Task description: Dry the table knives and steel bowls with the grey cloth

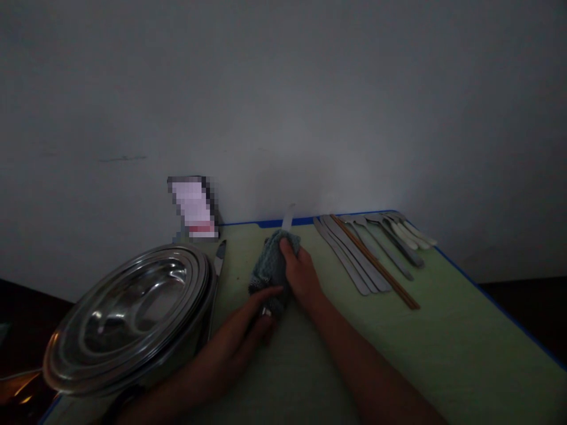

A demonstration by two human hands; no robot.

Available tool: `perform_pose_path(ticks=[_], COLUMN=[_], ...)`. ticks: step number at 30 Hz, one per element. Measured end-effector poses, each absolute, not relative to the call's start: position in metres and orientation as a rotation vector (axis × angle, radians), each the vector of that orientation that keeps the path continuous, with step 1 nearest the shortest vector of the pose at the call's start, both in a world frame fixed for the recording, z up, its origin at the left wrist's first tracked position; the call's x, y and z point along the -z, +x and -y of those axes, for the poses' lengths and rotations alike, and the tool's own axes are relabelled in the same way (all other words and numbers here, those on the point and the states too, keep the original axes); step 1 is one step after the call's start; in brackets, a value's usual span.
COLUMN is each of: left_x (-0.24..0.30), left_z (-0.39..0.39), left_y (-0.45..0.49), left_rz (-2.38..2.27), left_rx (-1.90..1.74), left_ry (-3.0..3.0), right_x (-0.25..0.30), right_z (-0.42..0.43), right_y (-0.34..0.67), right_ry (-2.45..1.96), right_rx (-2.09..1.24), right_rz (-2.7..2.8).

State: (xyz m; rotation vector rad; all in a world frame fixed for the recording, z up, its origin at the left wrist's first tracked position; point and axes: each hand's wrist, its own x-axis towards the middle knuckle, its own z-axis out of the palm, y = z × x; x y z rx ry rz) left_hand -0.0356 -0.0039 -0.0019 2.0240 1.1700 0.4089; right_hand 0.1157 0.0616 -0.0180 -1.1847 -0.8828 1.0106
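A blue-grey cloth is folded around a table knife, whose pale blade sticks out past the cloth's far end. My right hand is closed on the cloth, thumb lying along its top. At the lower end, my left hand is closed around the knife's handle end, where a small metallic glint shows between the fingers. Cloth and fingers hide most of the knife. To the right, several flat metal knives lie side by side next to brown chopsticks.
Spoons and forks and white-handled pieces lie farther right on the green table. Nested steel bowls stand at left, with another knife beside them. A phone leans against the wall.
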Motion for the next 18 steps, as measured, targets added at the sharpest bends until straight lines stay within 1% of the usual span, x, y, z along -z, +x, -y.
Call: perform_pose_path(ticks=[5, 10, 13, 18], left_x=[0.001, -0.011, -0.019, -0.024], left_z=[0.003, 0.010, 0.014, 0.017], left_y=[-0.034, -0.036, -0.037, -0.038], left_rz=[-1.048, -0.814, -0.702, -0.611], left_rx=[-0.403, -0.312, -0.231, -0.182], left_ry=[2.122, 2.347, 2.500, 2.546], right_x=[0.025, 0.029, 0.024, 0.022], right_z=[-0.069, -0.077, -0.079, -0.077], right_y=[0.123, 0.136, 0.151, 0.161], right_ry=[-1.157, -0.890, -0.865, -0.969], right_rx=[-1.154, -1.301, -1.237, -1.086], right_rz=[0.694, 0.329, 0.220, 0.323])
